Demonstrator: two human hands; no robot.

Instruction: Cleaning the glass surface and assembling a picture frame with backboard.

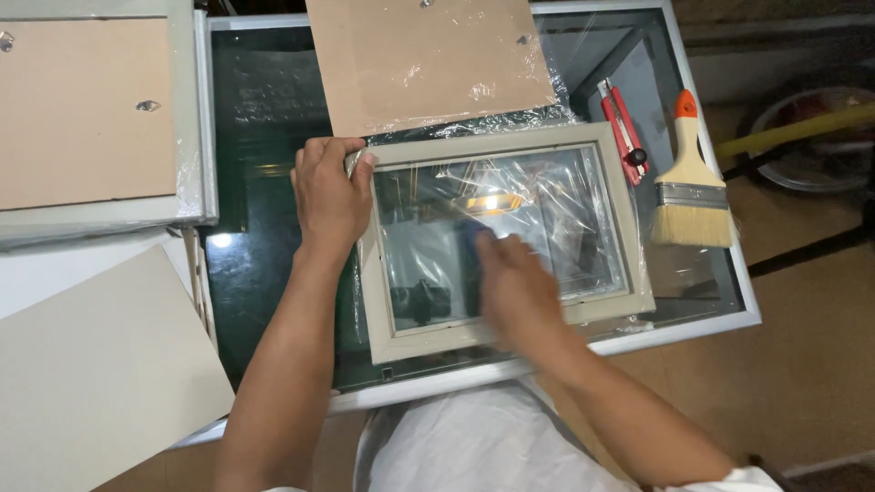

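Closest to me, the person's right hand [512,278] lies flat on the glass of the pale grey wooden picture frame [504,239], fingers stretched out; it is blurred, and something dark blue shows under the fingertips, though I cannot tell what it is or whether it is gripped. The frame rests face down, slightly tilted, on the glass-topped table with a white metal rim [749,301], near its front edge, with crinkled clear plastic film [547,196] over its pane. The left hand [330,196] is curled over the frame's upper left corner, fingers and thumb closed on the moulding there. Just right of the frame lie a red utility knife [622,130] and a wide paintbrush with an orange-tipped wooden handle and pale bristles [692,182], side by side. Beyond the frame sits a brown fibreboard backing panel [427,59], partly wrapped in film. Off to the left is another frame with a brown back [91,114], and nearer, a plain cream card sheet [91,374].
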